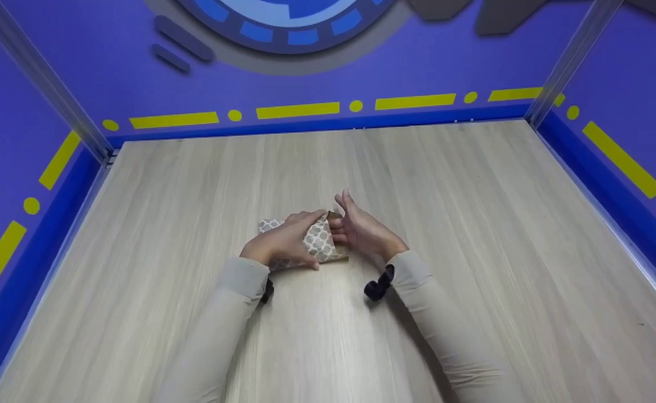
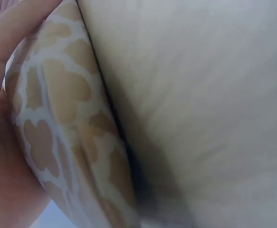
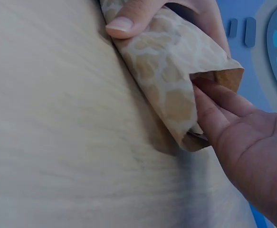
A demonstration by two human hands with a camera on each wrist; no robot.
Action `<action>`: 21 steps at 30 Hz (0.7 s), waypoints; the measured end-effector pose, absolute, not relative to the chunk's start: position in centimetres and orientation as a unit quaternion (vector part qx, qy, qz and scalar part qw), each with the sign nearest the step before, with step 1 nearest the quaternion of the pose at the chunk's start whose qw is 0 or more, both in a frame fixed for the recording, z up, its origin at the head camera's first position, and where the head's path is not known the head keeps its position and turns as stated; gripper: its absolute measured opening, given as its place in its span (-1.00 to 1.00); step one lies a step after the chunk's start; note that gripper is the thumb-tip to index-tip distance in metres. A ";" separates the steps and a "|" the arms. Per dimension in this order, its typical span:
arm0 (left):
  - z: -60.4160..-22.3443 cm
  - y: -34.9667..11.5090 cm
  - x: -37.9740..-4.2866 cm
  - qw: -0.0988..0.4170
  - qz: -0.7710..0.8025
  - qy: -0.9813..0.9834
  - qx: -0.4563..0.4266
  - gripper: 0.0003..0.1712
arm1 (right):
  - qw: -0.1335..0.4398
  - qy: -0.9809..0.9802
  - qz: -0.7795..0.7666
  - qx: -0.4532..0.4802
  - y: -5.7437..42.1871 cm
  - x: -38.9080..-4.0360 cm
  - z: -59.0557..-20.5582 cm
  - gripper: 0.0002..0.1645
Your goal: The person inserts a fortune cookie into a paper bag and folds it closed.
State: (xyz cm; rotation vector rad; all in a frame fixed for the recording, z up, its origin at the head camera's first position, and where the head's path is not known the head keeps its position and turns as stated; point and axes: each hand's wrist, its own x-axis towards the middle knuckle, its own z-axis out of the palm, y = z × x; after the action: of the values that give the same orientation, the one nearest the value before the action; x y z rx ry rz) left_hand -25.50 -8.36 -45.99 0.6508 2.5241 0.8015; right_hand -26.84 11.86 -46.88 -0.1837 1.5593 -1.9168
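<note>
A small paper bag [image 1: 319,242], white with brown-grey patches outside and plain brown inside, lies on its side above the middle of the table. My left hand [image 1: 287,239] grips it from above, thumb on the near side and fingers over the far side. In the left wrist view the bag's patterned side [image 2: 64,99] bulges beside the thumb. The bag's mouth faces right. Several fingers of my right hand [image 1: 368,228] reach into this mouth, fairly straight, while other digits point up outside. In the right wrist view the bag [image 3: 169,71] hides those fingertips and whatever they touch.
The pale wood-grain table [image 1: 445,184] spreads around both hands. Behind it stands a purple-blue wall [image 1: 305,84] with yellow marks, and similar panels rise at left and right. A dark wrist camera [image 1: 377,288] hangs under the right cuff.
</note>
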 end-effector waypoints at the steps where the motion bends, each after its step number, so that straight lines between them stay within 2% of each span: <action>1: -46.0 -8.4 -25.5 0.206 0.285 0.907 0.233 0.36 | 0.325 0.604 -0.724 -0.074 12.0 -26.8 -46.8 -0.08; 10: -46.0 -8.4 -25.4 0.188 0.244 0.917 0.253 0.27 | 0.271 0.714 -0.638 -0.094 14.3 -26.7 -46.3 -0.08; 17: -45.9 -8.4 -25.4 0.179 0.235 0.919 0.259 0.32 | 0.223 0.773 -0.579 -0.133 15.5 -26.2 -46.0 -0.46; 21: -46.0 -8.4 -25.4 0.178 0.231 0.922 0.255 0.35 | 0.206 0.816 -0.513 -0.167 15.5 -25.6 -46.0 -0.60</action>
State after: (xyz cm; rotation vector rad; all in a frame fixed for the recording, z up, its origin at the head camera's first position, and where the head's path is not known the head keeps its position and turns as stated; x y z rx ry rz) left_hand -25.41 -8.37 -45.97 0.7222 2.6076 0.6531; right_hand -25.56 15.50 -45.98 -0.4659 2.2750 -1.4286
